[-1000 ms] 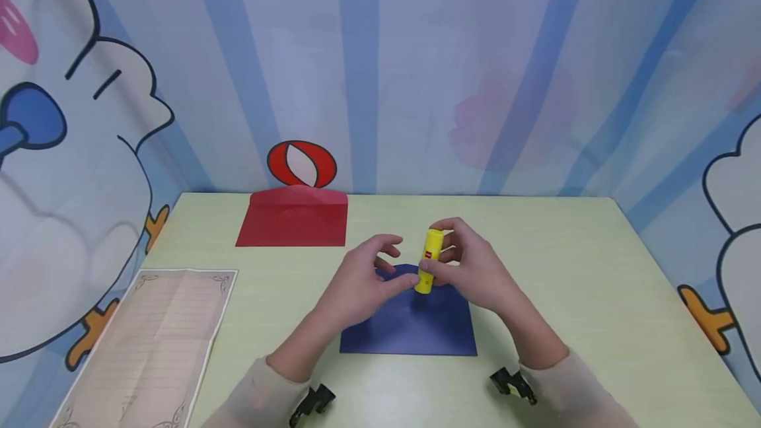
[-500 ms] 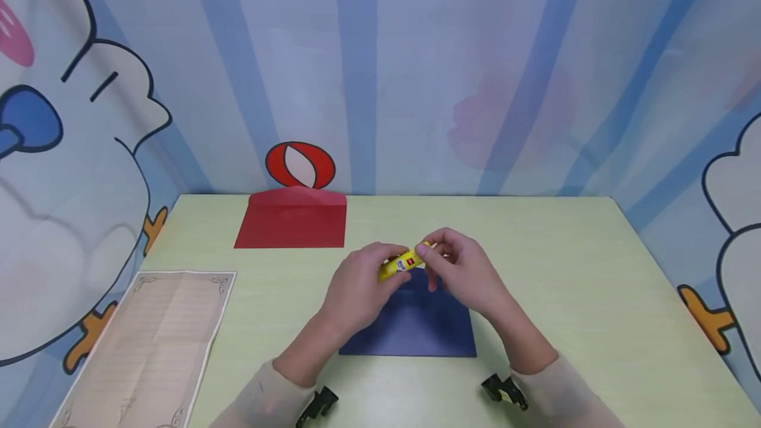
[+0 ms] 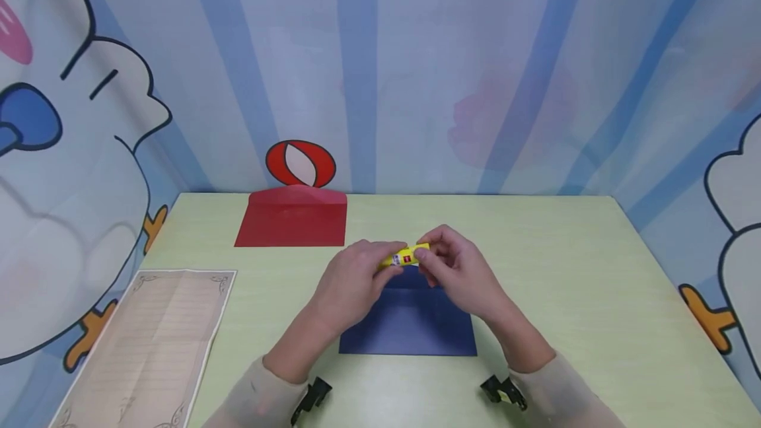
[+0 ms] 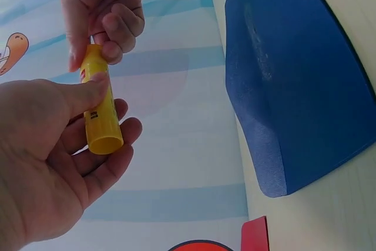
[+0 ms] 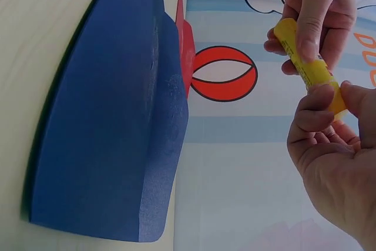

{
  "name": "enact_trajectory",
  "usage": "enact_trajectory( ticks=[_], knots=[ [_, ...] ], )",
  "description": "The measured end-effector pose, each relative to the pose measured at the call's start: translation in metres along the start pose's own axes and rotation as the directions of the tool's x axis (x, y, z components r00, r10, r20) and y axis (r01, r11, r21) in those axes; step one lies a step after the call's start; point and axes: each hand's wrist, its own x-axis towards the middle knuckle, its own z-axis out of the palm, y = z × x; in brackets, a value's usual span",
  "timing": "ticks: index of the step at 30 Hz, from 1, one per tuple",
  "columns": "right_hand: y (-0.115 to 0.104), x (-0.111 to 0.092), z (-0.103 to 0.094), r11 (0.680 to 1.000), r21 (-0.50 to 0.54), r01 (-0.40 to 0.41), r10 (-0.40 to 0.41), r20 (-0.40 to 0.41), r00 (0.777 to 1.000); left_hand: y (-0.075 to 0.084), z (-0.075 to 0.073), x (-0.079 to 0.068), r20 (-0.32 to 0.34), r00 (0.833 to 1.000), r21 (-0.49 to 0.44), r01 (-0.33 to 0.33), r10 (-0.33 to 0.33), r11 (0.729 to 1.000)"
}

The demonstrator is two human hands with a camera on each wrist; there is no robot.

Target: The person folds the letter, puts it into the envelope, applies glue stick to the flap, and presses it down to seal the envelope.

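Observation:
A yellow glue stick (image 3: 404, 257) is held nearly level above a dark blue envelope (image 3: 410, 322). My left hand (image 3: 353, 283) grips its body, thumb on one side and fingers curled behind, as the left wrist view shows on the glue stick (image 4: 101, 110). With thumb and fingertips my right hand (image 3: 466, 273) pinches the other end, the narrower one in the left wrist view. The cap looks to be on that end, though fingers cover part of it. The envelope lies on the table with its flap (image 5: 167, 127) unfolded away from me.
A red envelope (image 3: 291, 223) lies at the table's back left. Nearer on the left is a creased, lined sheet of letter paper (image 3: 148, 342) with a decorated border. A printed backdrop (image 3: 416, 71) rises along the table's back edge.
The glue stick went from near upright in my right hand to nearly level between both hands. My left hand closed round its body; my right hand shifted to pinch the end.

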Motion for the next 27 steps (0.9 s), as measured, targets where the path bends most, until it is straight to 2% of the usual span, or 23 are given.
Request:
enact_trajectory(
  ticks=[7,9,16,24,27],
  knots=[
    [-0.0015,-0.0003,-0.005,0.995,-0.064,0.076,-0.074,0.041,0.996,-0.0025,-0.0044,0.0002,0.042,0.999,-0.019,0.033,-0.032,0.999],
    [-0.0023,-0.0001,-0.0074,0.996,-0.06,0.068,-0.065,0.052,0.997,-0.002,-0.005,0.0002,0.044,0.998,-0.014,0.039,-0.038,0.999],
    [-0.0032,0.0011,-0.006,0.998,-0.012,-0.06,0.061,0.052,0.997,0.0021,-0.0044,-0.0005,0.04,0.999,0.019,0.035,-0.035,0.999],
    [-0.0043,-0.0003,-0.0057,0.999,-0.046,0.0,0.002,0.042,0.999,0.0007,-0.0059,-0.0002,0.06,0.997,0.01,0.042,-0.042,0.999],
    [-0.0041,0.0001,-0.0075,0.998,-0.056,-0.011,0.013,0.038,0.999,0.001,-0.0062,0.0006,0.054,0.998,0.017,0.041,-0.041,0.999]
  ],
)
